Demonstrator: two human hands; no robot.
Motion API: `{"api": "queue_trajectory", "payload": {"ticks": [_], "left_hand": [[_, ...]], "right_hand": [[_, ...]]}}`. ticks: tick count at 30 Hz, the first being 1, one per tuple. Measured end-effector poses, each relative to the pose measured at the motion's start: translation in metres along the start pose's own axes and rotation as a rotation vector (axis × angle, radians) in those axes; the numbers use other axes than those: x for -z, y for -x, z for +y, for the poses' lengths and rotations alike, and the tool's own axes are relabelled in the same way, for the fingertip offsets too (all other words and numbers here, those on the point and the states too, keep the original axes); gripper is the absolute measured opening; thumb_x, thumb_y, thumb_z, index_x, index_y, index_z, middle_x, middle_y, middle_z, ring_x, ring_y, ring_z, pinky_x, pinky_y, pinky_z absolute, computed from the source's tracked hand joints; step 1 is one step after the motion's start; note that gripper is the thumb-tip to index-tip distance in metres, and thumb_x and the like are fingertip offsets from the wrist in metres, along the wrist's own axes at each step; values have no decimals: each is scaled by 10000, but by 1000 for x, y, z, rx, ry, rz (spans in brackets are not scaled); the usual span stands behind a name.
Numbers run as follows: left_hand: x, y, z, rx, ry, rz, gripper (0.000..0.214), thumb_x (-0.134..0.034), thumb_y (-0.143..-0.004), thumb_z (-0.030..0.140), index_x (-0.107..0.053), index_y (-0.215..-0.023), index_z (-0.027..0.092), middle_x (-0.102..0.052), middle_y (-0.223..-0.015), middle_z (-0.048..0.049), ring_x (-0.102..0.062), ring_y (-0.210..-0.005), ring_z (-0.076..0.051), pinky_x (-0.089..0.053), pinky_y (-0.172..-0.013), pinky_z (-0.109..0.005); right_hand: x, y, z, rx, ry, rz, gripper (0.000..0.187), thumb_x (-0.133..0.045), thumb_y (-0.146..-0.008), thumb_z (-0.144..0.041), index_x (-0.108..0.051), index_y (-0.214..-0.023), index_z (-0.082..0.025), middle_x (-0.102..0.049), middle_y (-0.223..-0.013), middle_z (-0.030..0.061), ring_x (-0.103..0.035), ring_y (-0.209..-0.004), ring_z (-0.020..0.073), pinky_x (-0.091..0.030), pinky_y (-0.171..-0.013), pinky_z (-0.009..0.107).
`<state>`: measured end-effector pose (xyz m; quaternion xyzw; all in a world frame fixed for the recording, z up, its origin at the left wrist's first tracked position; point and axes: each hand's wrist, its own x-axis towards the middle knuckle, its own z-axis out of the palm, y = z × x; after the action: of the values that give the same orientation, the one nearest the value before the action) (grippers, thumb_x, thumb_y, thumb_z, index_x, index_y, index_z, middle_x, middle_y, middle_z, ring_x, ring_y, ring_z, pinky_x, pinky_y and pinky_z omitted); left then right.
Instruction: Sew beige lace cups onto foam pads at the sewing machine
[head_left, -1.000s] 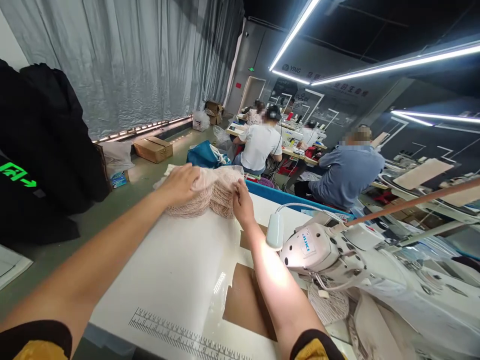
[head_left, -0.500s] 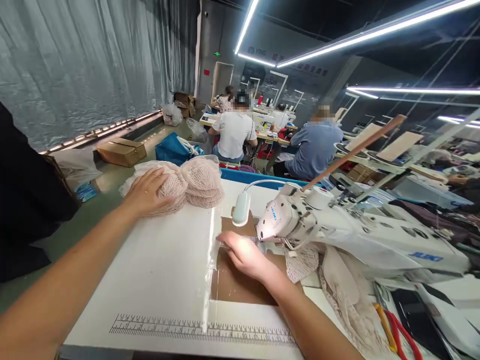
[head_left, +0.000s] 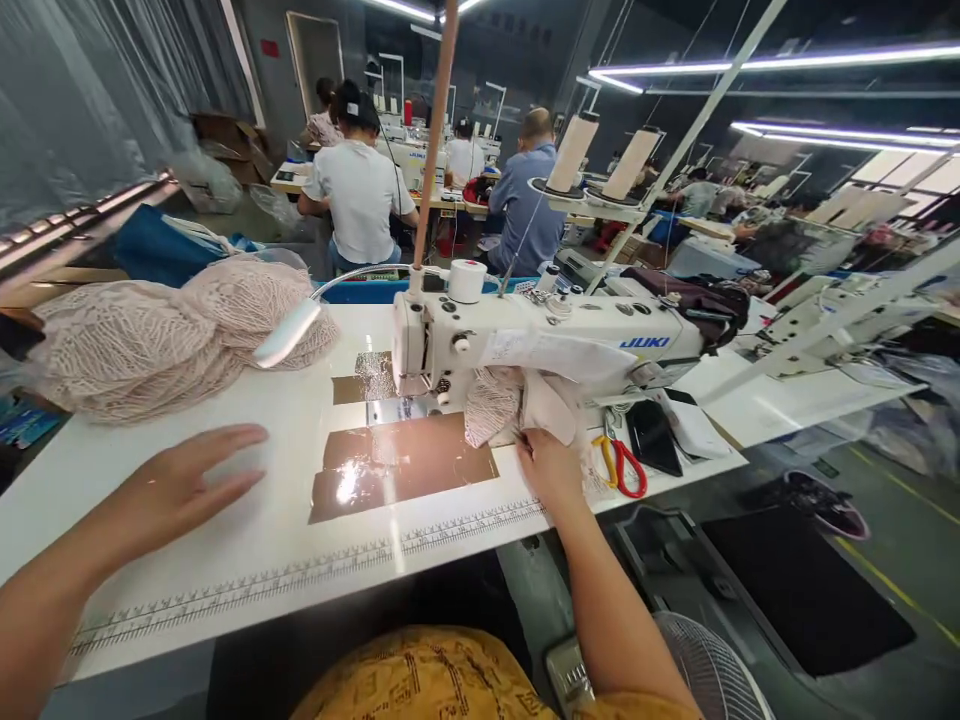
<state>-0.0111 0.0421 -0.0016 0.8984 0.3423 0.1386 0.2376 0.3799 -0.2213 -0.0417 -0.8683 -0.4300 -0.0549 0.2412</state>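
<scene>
My left hand hovers flat over the white sewing table, fingers spread, holding nothing. My right hand reaches under the arm of the white sewing machine and pinches a piece of pale lace fabric that hangs there. A pile of pink lace pieces lies at the table's far left, apart from both hands. A brown taped patch lies on the table in front of the needle area.
Red-handled scissors and a black object lie right of my right hand. A gooseneck lamp leans over the table. Several people sit with backs turned at tables beyond. A ruler strip runs along the table's near edge.
My view swung right. My left hand left the pink lace pile and came back over the table. My right hand moved right, from the brown patch to the fabric under the machine.
</scene>
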Motion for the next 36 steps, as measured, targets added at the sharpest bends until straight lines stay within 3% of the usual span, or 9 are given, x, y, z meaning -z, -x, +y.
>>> {"api": "queue_trajectory", "payload": {"ticks": [5,8,12,16,18,21,25,32,36], "left_hand": [[-38,-12,74,-225,164,-203,366,-559,-884,437,-597,-1237,349,-610,-1320,13,-593,-1175,-245,-572,-838,-291],[-58,-17,111,-305,329,-346,363,-536,-914,382,-592,-1255,272,-618,-1292,-55,-606,-1157,-223,-532,-964,-329],[-91,-31,148,-231,550,-503,403,-575,-905,416,-587,-1267,240,-612,-1286,-85,-613,-1144,-222,-512,-989,-366],[-133,-59,190,-49,981,-535,517,-601,-885,486,-534,-1312,202,-621,-1263,-105,-597,-1167,-231,-476,-1006,-387],[-151,-76,211,-37,1106,-505,528,-564,-903,492,-514,-1317,168,-628,-1231,-119,-622,-1103,-219,-506,-927,-340],[-170,-99,234,-106,838,-413,441,-494,-924,486,-591,-1165,130,-678,-1035,-86,-640,-928,-188,-509,-788,-283],[-183,-115,242,-111,610,-329,182,-662,-773,318,-629,-797,140,-622,-737,-7,-583,-755,-184,-456,-688,-276],[-183,-113,235,-166,465,-107,138,-484,-876,230,-575,-790,172,-609,-776,-21,-555,-769,-179,-414,-699,-266],[-179,-113,232,-229,425,-95,160,-482,-884,219,-584,-763,190,-638,-789,-18,-568,-767,-170,-411,-709,-255]], "right_hand": [[3,5,13,61,-135,27,200,-453,-890,-276,-619,-882,-166,-677,-820,95,-617,-774,224,-445,-701,318],[13,12,16,56,-408,114,210,-470,-914,-349,-587,-851,-187,-629,-771,31,-568,-724,170,-440,-688,280],[20,21,15,-75,-962,186,228,-599,-846,-430,-548,-814,-211,-476,-651,-47,-421,-566,111,-363,-540,234],[20,27,-1,-80,-1210,-45,282,-624,-817,-480,-525,-776,-220,-383,-594,-67,-301,-475,92,-255,-438,226],[20,30,-12,72,-1177,-244,282,-628,-826,-465,-540,-746,-209,-441,-626,-45,-375,-527,105,-317,-491,230],[21,34,-27,301,-1024,-527,255,-603,-864,-417,-565,-742,-196,-516,-670,-20,-463,-627,129,-382,-594,242],[22,35,-29,425,-857,-657,264,-555,-904,-398,-571,-733,-198,-549,-666,-17,-493,-642,137,-399,-617,242],[15,24,15,249,-591,-182,277,-478,-933,-425,-623,-856,-202,-659,-866,66,-612,-829,209,-489,-775,317],[8,18,36,221,-375,-75,330,-510,-880,-488,-674,-904,-203,-699,-992,124,-651,-937,275,-516,-853,399]]}}
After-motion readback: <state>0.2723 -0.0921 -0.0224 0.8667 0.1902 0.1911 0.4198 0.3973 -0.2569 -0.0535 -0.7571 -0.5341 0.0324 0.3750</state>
